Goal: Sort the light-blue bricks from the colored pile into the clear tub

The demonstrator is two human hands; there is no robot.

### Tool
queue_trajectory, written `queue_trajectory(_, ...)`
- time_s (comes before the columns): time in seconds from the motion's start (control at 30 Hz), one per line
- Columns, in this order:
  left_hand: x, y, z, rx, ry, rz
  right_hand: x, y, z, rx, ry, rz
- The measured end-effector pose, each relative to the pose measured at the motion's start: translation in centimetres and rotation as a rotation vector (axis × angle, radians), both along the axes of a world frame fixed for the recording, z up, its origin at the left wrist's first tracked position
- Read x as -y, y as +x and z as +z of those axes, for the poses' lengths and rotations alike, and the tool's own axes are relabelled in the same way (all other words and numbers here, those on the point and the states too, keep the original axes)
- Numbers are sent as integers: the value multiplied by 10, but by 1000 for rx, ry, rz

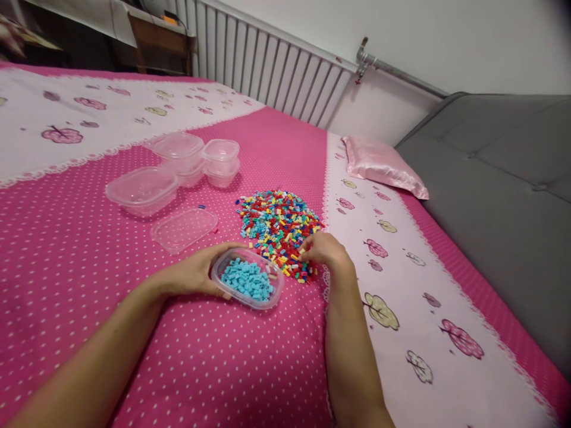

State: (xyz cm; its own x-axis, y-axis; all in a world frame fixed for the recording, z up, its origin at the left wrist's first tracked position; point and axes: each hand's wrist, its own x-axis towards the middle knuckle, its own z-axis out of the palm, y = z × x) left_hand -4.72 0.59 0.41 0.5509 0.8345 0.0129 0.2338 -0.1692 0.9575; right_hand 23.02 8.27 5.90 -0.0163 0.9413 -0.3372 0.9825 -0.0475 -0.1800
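Clear containers (145, 191) stood grouped on the pink bed (285, 148), a loose lid (185, 230) between them and the left hand (196, 272). That hand gripped one side of a clear tub (278, 289), just beside a multicoloured pile (277, 223) of small pieces. Light-blue pieces (247, 279) partly filled the tub. The right hand (325, 246) bent onto the pile; whether it pinched anything, I couldn't tell.

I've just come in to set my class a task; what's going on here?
A person's left hand holds a clear tub of mostly light-blue pieces. The right hand has its fingertips at the right side of a mixed-colour heap on the pink bedspread; whether it grips a piece is unclear. A flat clear lid and more clear containers lie beyond the left hand.
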Motion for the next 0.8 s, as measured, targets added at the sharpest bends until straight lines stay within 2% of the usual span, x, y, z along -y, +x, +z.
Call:
queue_trajectory(0.17, 0, 0, 1, 5, -14, 1, -2, -1, -1, 14, 134, -137)
queue_trajectory(0.23, 0, 0, 0, -4, -2, 2, -3, -8, -4, -25, 225, -114)
queue_trajectory(0.33, 0, 0, 0, -17, 7, 6, -3, -22, -12, -120, 280, 38)
queue_trajectory(0.4, -1, 0, -1, -24, 6, 8, -4, -29, -18, -150, 249, 142)
queue_trajectory(0.47, -1, 0, -1, -28, 2, 9, -5, -31, -22, -143, 197, 184)
queue_trajectory(0.57, -1, 0, -1, -29, 7, 4, -6, -23, -22, -105, 87, 175)
queue_trajectory(0.67, -1, 0, -1, -28, 20, 6, -5, -9, -14, -87, -28, 162)
queue_trajectory(0.8, 0, -1, -1, -19, -3, -11, -2, 3, -1, -51, -73, 94)
